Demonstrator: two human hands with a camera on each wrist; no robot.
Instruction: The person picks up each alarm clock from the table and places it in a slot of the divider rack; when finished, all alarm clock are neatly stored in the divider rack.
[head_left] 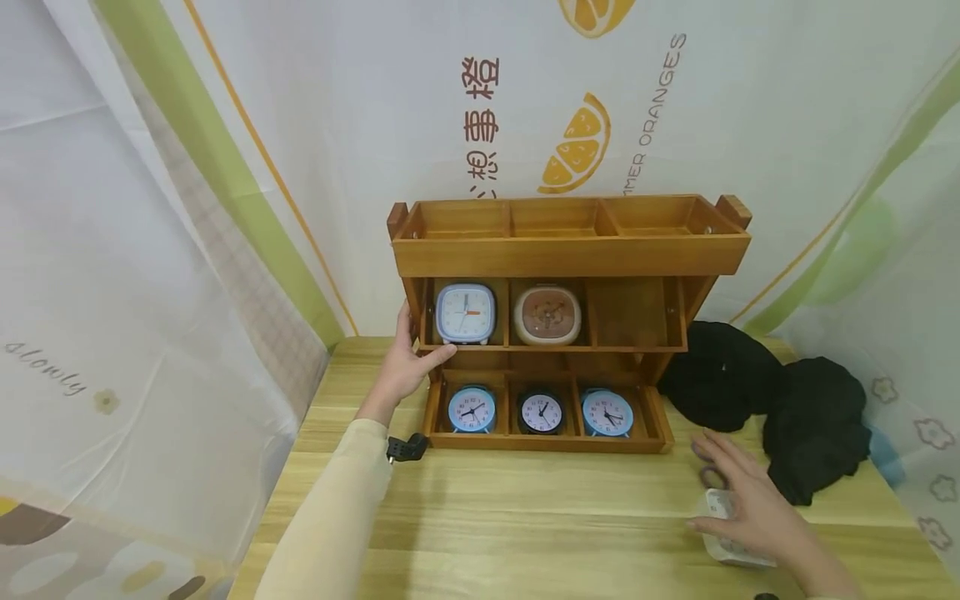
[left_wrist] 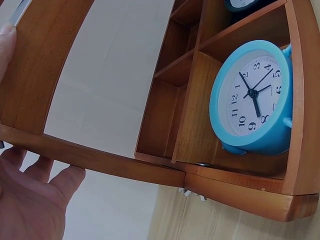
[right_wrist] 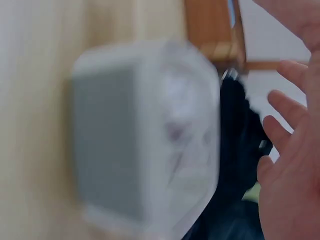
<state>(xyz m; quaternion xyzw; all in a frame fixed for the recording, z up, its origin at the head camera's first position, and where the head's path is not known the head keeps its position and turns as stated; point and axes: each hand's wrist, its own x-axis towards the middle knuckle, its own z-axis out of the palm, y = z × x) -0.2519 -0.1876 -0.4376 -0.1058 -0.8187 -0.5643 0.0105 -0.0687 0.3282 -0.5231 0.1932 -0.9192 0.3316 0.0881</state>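
Note:
A three-tier wooden box stands at the table's back. My left hand grips its left side, thumb on the middle tray's front edge and fingers behind the side. That tray holds a blue-rimmed white alarm clock and a brown-faced alarm clock. In the bottom tray sit a blue alarm clock, a black alarm clock and another blue alarm clock. My right hand hovers, fingers apart, over a white boxy clock; the right wrist view shows this clock blurred and apart from the fingers.
Black crumpled cloth and a dark rounded item lie right of the box. Purple rings show by my right fingertips. A printed curtain hangs behind. The box's top tray has three compartments.

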